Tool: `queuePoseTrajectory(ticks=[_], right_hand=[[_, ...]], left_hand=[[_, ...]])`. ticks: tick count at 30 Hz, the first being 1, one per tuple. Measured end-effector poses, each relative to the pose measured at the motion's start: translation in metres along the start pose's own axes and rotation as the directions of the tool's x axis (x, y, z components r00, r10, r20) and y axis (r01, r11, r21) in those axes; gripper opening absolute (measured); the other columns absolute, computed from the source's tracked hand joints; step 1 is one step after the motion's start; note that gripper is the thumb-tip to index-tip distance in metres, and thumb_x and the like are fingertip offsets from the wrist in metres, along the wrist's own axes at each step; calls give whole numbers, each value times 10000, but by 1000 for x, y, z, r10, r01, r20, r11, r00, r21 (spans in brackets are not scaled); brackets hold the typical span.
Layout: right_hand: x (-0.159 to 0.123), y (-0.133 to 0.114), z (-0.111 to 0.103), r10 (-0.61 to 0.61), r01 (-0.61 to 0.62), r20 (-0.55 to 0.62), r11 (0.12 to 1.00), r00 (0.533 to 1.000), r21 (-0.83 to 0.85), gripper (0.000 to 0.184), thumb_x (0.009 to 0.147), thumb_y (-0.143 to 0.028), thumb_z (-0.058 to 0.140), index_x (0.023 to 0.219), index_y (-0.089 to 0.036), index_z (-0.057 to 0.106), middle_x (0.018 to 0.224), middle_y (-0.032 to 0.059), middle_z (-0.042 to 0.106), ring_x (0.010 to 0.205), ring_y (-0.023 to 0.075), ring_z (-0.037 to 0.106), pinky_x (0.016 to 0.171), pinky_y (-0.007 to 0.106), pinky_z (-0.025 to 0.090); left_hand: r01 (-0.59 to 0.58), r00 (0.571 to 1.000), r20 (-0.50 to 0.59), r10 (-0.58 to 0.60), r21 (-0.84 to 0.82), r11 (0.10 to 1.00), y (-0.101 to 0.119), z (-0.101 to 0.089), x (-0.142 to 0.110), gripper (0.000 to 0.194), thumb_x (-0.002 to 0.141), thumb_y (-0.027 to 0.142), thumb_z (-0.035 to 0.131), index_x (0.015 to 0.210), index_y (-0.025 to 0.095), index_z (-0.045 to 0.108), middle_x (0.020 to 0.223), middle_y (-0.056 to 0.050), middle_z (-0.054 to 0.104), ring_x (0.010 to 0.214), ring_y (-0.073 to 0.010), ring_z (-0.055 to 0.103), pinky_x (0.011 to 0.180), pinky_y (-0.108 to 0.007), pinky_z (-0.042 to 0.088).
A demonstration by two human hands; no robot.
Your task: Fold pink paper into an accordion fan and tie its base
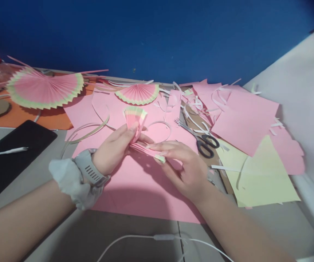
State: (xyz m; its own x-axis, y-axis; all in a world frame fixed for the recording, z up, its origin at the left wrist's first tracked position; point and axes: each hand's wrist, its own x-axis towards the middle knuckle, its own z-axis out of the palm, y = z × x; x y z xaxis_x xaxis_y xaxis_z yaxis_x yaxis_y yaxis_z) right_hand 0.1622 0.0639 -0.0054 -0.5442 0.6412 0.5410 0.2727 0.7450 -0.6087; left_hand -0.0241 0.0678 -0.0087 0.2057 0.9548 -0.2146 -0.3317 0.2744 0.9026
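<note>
A pleated pink paper fan (135, 115) with a pale green and yellow edge is held between both hands above a large pink sheet (135, 182). My left hand (118, 143) pinches it near its middle, thumb on top, with one part fanned upward. At the other part, folded into a narrow stack, my right hand (183, 163) grips close to the green tip. The fingers of both hands are closed on the paper. Beyond them, a small finished-looking fan (137, 94) lies spread, and a larger one (46, 87) rests at the left.
Black-handled scissors (200, 140) lie right of the hands among white paper strips. Pink sheets (244, 116) and a pale yellow sheet (260, 178) spread at the right. A black tablet-like slab (17, 156) lies left. A white cable (162, 237) crosses the front; a blue wall (157, 36) stands behind.
</note>
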Motion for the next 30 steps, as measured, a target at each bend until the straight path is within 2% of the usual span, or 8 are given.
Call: queuePoseTrajectory(ticks=[4,6,11,16,20,24,27,30], right_hand=[[-3,2,2,74,-70,-91,996,993,47,349,796,-110,608,1106,-243,519,1005,58,676,940,198,633,837,388,514],[-3,2,4,59,-47,-118,994,991,101,377,753,-101,646,1070,-255,514,996,48,654,937,201,619,831,395,514],[2,0,4,-19,22,-26,993,999,116,303,767,-93,618,1026,-230,541,1001,51,653,961,188,605,849,378,500],[3,0,1,8,-7,-15,997,1000,82,288,808,-65,545,1041,-233,573,1006,41,663,970,186,602,860,377,490],[1,0,2,119,-112,-32,978,992,177,217,836,-99,555,991,-243,601,967,31,679,942,193,623,843,379,502],[2,0,3,245,-205,-105,933,964,297,145,831,-146,614,944,-236,600,889,14,679,855,162,645,779,318,529],[4,2,4,281,-217,-104,888,954,406,131,831,-151,620,926,-228,572,865,6,666,831,149,651,775,314,537],[4,3,5,293,-243,-39,854,955,460,126,835,-144,617,920,-225,570,870,5,660,850,146,645,791,320,528]], left_hand=[[-67,998,-10,70,185,980,-2,-1,-3,316,897,432,475,967,156,613,756,-45,712,711,-164,645,627,-250,480],[-94,995,6,96,238,967,-2,0,-4,325,910,424,451,976,153,617,747,-43,713,711,-163,643,636,-252,471],[-107,994,13,108,275,956,-1,2,-6,295,916,393,443,978,159,611,760,-23,695,684,-143,603,674,-252,459],[-186,982,96,162,378,907,2,4,-5,298,895,393,488,761,162,620,732,-15,638,731,-150,576,717,-263,446],[-145,986,117,117,273,951,3,5,-4,248,861,373,553,720,169,546,663,16,575,627,-121,548,602,-242,445],[-75,985,162,53,138,987,2,4,-4,228,855,358,561,722,176,525,630,30,552,557,-106,537,538,-227,443],[-98,988,139,74,176,980,2,2,-5,187,855,344,562,770,177,556,679,23,560,618,-116,540,598,-236,450],[-168,984,108,141,311,935,1,1,-7,187,873,312,535,753,169,549,701,22,542,668,-114,523,642,-227,442]])
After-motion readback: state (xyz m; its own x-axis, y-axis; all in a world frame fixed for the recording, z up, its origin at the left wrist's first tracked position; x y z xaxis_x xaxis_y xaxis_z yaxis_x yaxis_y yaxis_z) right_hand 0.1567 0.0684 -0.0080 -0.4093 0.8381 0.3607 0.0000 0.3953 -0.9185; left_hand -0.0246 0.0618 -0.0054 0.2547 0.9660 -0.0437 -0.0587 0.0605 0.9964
